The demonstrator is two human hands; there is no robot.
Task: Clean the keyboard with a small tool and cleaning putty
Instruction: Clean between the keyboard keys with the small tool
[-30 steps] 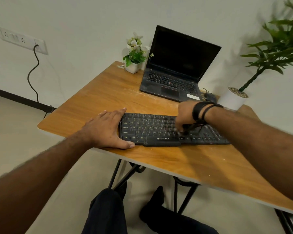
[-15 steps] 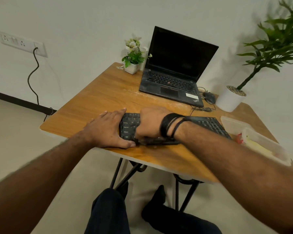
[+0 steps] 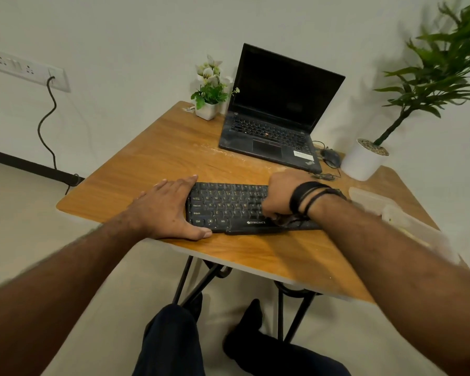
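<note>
A black keyboard [image 3: 228, 207] lies near the front edge of the wooden table [image 3: 160, 153]. My left hand [image 3: 163, 210] lies flat against its left end, fingers straight and thumb along the front edge. My right hand [image 3: 280, 196] sits over the middle keys with its fingers curled down. It grips a small dark tool [image 3: 288, 219], which is mostly hidden beneath the palm. Black bands circle that wrist. I see no putty.
An open black laptop [image 3: 280, 104] stands at the back, with a small flower pot [image 3: 208, 109] to its left. A mouse [image 3: 331, 157] and a white plant pot [image 3: 361, 164] are on its right. A clear plastic container [image 3: 407, 223] lies at the table's right edge.
My right hand swept left along the keyboard to its left part, then came back to the middle. My left hand stayed at the left end.
</note>
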